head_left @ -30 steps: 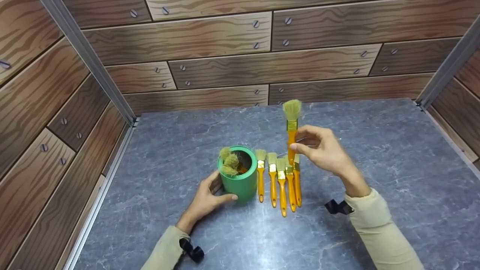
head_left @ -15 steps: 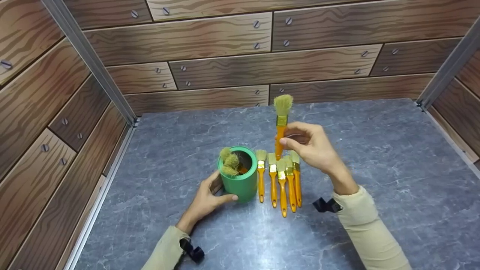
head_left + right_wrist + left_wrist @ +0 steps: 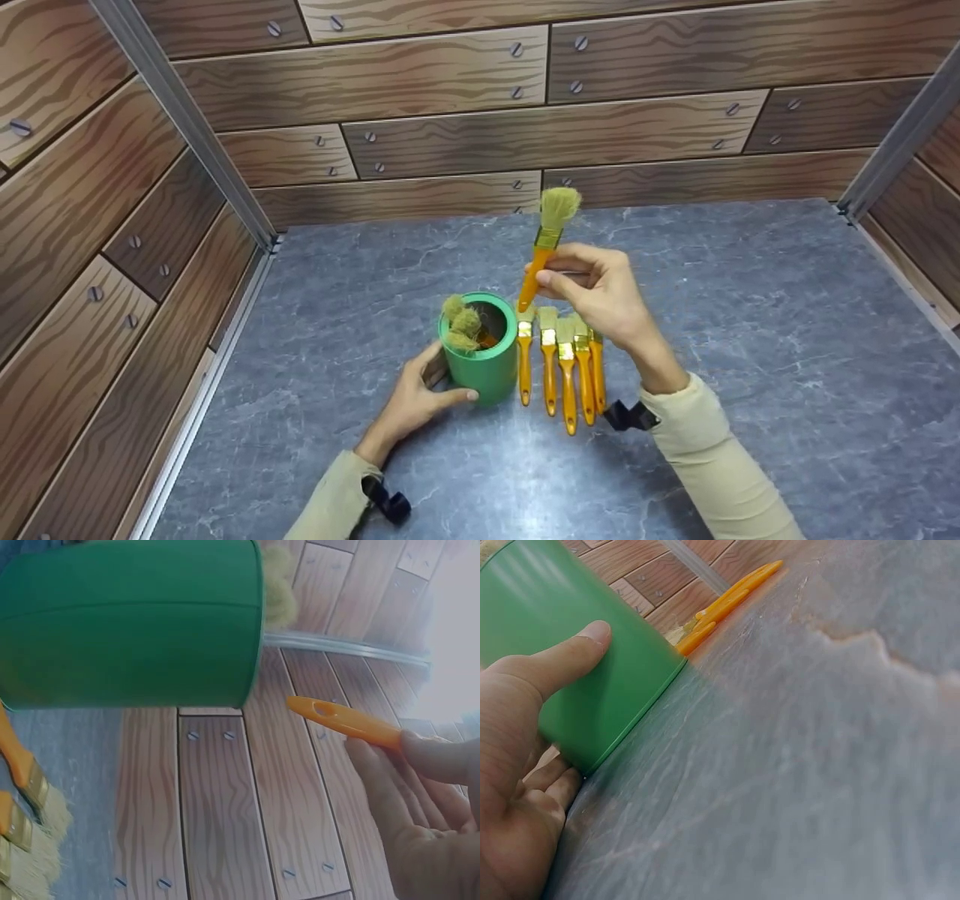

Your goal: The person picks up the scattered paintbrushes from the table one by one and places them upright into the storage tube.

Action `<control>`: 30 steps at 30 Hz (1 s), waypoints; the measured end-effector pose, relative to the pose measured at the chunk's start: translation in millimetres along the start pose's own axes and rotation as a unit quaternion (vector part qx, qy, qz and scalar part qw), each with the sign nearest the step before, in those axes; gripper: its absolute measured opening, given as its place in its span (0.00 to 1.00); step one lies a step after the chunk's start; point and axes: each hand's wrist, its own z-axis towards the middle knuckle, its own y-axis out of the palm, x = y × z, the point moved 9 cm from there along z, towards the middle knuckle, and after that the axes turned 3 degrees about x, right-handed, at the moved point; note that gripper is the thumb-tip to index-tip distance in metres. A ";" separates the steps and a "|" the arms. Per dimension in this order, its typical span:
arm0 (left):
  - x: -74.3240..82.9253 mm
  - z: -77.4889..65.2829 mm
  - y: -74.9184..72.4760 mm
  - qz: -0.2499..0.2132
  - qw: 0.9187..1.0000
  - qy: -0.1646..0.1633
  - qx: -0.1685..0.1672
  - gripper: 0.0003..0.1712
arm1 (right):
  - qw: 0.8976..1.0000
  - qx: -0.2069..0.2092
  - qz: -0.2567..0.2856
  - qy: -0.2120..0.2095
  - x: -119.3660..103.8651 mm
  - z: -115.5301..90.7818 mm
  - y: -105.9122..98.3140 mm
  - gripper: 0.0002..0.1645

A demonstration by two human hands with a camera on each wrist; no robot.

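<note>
A green can [image 3: 484, 375] stands upright on the table, with several brush heads [image 3: 463, 324] poking out of its left side. My left hand [image 3: 409, 394] holds it from the left, thumb [image 3: 570, 656] across its front and fingers round the back. My right hand [image 3: 600, 289] pinches a paintbrush [image 3: 536, 266] by its orange handle [image 3: 352, 722], bristles up and leaning right. The handle's lower end is just right of the can's rim, raised over the lying brushes. In the right wrist view the brush's bristles are out of sight.
Several paintbrushes [image 3: 568, 375] with orange handles lie side by side right of the can, bristles toward the back wall. The grey marbled table [image 3: 750, 300] is bordered by wood-pattern walls [image 3: 450, 75] with metal corner strips [image 3: 187, 127].
My right hand has moved left with the paintbrush, from over the rightmost lying brushes to near the can, and the brush now tilts. The left hand and can have stayed put.
</note>
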 end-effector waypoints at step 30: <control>0.7 0.6 1.1 -0.006 1.000 0.001 -0.003 0.58 | 0.990 -0.033 -0.126 -0.048 30.9 -9.4 45.9 0.15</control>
